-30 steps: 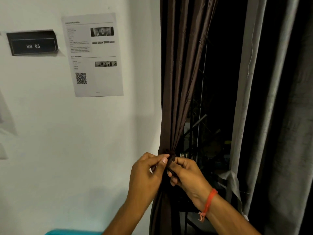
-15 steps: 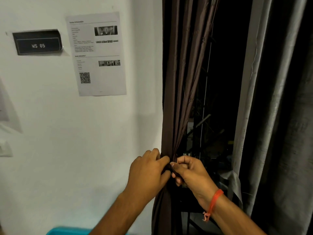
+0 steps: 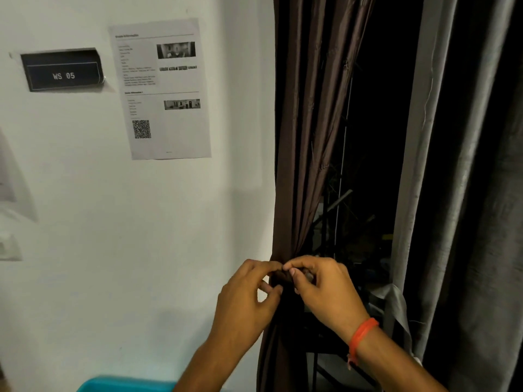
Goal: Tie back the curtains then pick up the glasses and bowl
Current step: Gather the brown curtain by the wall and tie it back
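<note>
A dark brown curtain [image 3: 305,137] hangs beside the white wall, gathered into a narrow bunch at waist height. A dark tie-back [image 3: 284,275] wraps the bunch there. My left hand [image 3: 246,301] pinches the tie-back from the left with curled fingers. My right hand [image 3: 325,290], with an orange band on its wrist, pinches the same tie-back from the right, thumb and forefinger at the knot. A grey curtain [image 3: 458,193] hangs loose on the right. No glasses or bowl are in view.
A printed sheet [image 3: 161,89] and a black "WS 05" sign [image 3: 63,70] are on the white wall. A turquoise object [image 3: 124,384] shows at the bottom edge. Behind the curtains is a dark gap with metal frame bars [image 3: 339,199].
Both hands have shifted slightly at the tie-back: the right thumb and forefinger now reach over the knot, and the left fingers have spread a little. The curtain stays bunched.
</note>
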